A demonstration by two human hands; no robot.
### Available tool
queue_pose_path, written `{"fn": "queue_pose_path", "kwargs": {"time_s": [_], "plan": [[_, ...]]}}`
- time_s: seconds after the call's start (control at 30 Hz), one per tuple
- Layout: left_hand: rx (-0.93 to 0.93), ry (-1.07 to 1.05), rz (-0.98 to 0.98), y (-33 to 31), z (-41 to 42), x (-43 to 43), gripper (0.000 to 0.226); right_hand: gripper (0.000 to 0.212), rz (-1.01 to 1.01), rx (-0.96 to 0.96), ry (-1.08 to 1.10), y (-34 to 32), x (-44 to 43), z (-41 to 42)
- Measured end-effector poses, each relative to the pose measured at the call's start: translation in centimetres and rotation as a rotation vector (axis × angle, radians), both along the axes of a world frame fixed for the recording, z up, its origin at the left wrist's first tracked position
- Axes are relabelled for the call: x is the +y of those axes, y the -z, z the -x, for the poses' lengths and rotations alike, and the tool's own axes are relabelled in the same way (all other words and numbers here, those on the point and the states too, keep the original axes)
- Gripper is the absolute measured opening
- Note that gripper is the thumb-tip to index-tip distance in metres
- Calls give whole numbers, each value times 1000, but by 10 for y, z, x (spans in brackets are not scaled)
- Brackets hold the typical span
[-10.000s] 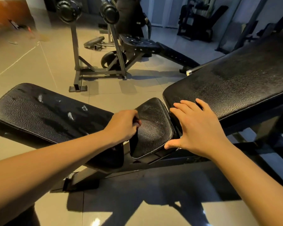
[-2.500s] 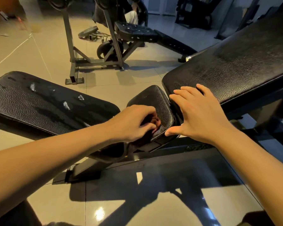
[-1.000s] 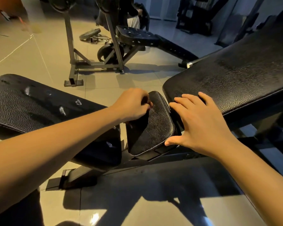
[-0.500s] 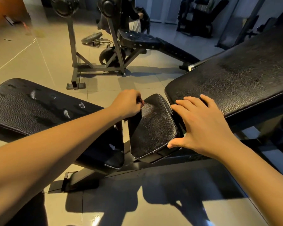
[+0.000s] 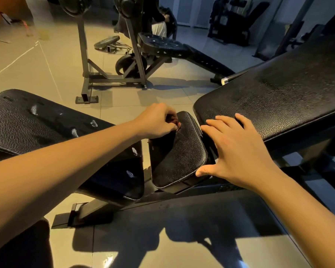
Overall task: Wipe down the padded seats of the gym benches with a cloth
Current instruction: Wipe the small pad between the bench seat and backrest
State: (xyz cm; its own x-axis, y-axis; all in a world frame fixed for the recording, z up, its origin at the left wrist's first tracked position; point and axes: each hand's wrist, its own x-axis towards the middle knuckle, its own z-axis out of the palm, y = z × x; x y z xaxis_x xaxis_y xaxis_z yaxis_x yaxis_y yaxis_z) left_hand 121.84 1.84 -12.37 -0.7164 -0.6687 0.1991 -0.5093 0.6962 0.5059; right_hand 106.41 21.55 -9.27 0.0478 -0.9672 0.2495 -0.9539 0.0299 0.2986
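Here, the left hand (image 5: 157,121) bunches its fingers tight around a small reddish wad, apparently the cloth (image 5: 174,121). It presses the wad on the far left corner of the seat (image 5: 180,153), the small black pad at the bench's middle. The right hand (image 5: 238,151) lies spread and flat, holding nothing. Its thumb is at the seat's near right corner and its fingertips rest on the edge of the raised backrest (image 5: 278,97). To the left, a longer pad (image 5: 46,128) shows pale worn patches. A second bench (image 5: 162,46) stands behind on the tiled floor (image 5: 46,64). The step in hand appears to be wiping the seat; how much is already clean cannot be told. The next move likely calls for a firm drag of the cloth toward the near edge, then the larger pads.
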Motion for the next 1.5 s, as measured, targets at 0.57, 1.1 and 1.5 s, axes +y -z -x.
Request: {"fn": "queue_pose_path", "kwargs": {"time_s": [0.57, 1.1, 1.5], "plan": [[-48, -252, 106, 13, -1, -1, 21, 111, -3, -6, 6, -1, -1, -1], [3, -333, 11, 21, -5, 3, 10, 111, -34, -12, 19, -4, 2, -4], [11, -133, 98, 10, -3, 21, 16, 111, -23, -5, 6, -3, -1, -1]]}}
